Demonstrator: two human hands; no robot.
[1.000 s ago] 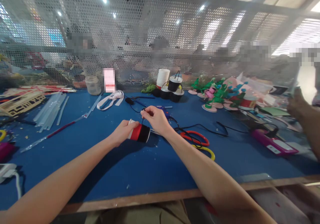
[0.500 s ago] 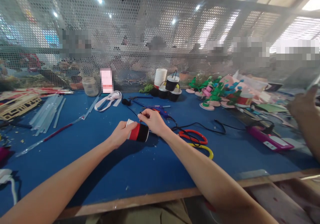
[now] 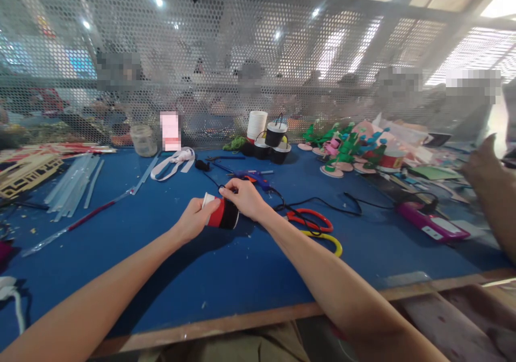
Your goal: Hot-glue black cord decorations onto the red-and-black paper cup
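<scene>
A paper cup [image 3: 215,211] lies tilted on its side above the blue table, white at its rim, red in the middle and wrapped in black at its base. My left hand [image 3: 195,217] is closed around the rim end, thumb on the red part. At the cup's far side, my right hand [image 3: 242,196] pinches a black yarn [image 3: 212,179] with thumb and fingers. That yarn trails back to a small black ball [image 3: 202,165]. How the strand meets the cup is hidden by my fingers. Behind my right hand lies a blue glue gun [image 3: 258,180].
Scissors [image 3: 310,220] with red and yellow handles lie right of my right arm, under a black cord. Farther right is a purple power strip [image 3: 433,227]. Black-wrapped cups [image 3: 277,134] stand at the back. Glue sticks [image 3: 72,187] lie left. Another person's hand [image 3: 486,163] shows far right.
My right hand's pinched fingers have moved slightly left, toward the cup's rim. The cup stays in my left hand, almost still. The view has shifted a little.
</scene>
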